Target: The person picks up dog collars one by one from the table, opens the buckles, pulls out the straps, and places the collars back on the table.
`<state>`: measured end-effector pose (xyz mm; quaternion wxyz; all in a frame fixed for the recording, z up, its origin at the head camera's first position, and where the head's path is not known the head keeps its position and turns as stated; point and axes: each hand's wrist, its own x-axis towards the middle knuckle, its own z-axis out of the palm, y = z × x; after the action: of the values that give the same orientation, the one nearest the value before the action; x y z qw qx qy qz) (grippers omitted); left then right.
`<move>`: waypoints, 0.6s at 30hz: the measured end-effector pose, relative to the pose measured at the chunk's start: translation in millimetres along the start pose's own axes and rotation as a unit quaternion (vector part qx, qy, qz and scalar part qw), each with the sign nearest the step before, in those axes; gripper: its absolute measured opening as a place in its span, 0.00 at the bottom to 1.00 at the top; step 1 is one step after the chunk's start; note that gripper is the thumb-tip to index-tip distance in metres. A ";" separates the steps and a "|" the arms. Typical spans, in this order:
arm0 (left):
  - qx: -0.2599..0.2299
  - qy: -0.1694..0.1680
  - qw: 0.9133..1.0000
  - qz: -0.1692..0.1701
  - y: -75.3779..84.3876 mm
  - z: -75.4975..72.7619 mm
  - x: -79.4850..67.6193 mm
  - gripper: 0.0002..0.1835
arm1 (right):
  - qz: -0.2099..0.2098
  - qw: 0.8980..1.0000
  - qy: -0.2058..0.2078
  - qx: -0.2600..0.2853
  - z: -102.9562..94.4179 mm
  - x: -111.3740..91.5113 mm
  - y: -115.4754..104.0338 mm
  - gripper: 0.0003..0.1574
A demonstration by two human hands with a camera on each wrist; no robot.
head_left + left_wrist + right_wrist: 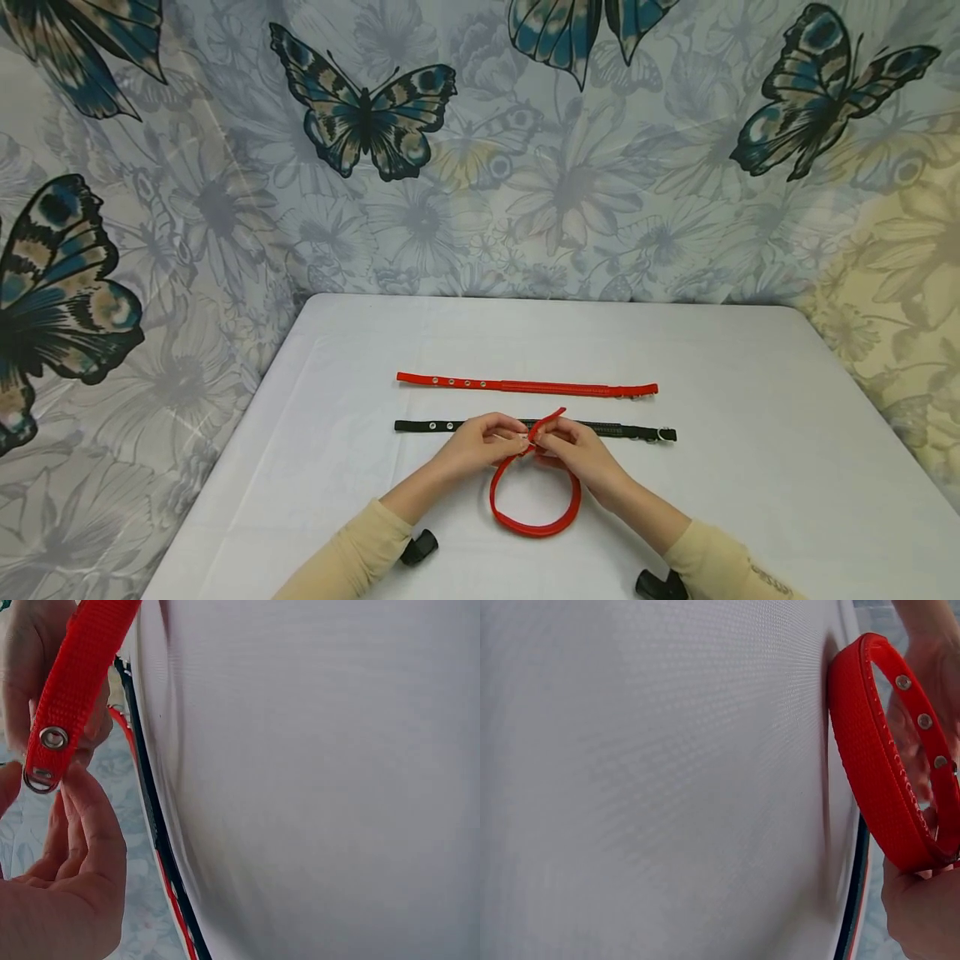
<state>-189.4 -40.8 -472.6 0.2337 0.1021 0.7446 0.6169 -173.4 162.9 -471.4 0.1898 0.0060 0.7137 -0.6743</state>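
Note:
A red collar (pixel 535 530) is bent into a ring just over the white table, its free end pointing up between the hands. My left hand (pixel 478 446) pinches the collar at its metal ring and buckle area, and my right hand (pixel 583 457) grips it from the other side. In the left wrist view the red strap (pixel 79 682) shows a metal eyelet and a D-ring by the left fingertips (pixel 79 780). Several eyelets line the loop's inner strap (pixel 925 721) in the right wrist view. The buckle itself is mostly hidden.
Behind the hands lies a black collar (pixel 420 426), laid straight and partly covered by them. Farther back a second red collar (pixel 555 387) lies flat, parallel to it. A butterfly-print cloth (pixel 570 192) hangs behind the white table (pixel 360 333).

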 end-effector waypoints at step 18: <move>0.010 0.001 1.000 -0.023 -5.4 -7.8 -10.6 0.11 | 0.014 1.000 -0.005 0.026 -6.0 -7.2 -1.3 0.20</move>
<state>-183.1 -53.5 -474.4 0.2459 0.0861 0.7534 0.6037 -168.7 170.3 -468.1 0.2027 0.0177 0.6946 -0.6900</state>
